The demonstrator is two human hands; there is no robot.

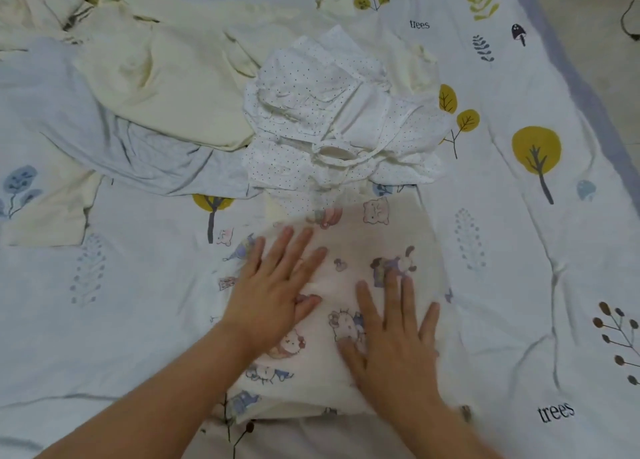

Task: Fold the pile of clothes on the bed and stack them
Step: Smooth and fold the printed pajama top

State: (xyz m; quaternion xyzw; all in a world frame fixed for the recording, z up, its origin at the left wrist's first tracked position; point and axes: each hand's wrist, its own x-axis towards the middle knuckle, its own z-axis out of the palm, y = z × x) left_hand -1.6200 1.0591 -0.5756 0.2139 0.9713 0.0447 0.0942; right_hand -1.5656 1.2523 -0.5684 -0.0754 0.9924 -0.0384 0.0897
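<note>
Pressing flat: your left hand (277,285) and right hand (394,334) both lie palm-down on the cartoon-print garment (346,306), fingers straight and spread, nothing gripped, which looks like smoothing the fold before the next one. The garment sits on the tree-print bed sheet (519,250), near edge just ahead of your wrists. Touching its far edge: the dotted white garment (329,119), crumpled. Beyond and left: the cream garment (166,87) overlapping the pale blue garment (69,112), both unfolded. Open sheet left and right of your hands gives stacking room; the bed edge (588,87) runs far right.
</note>
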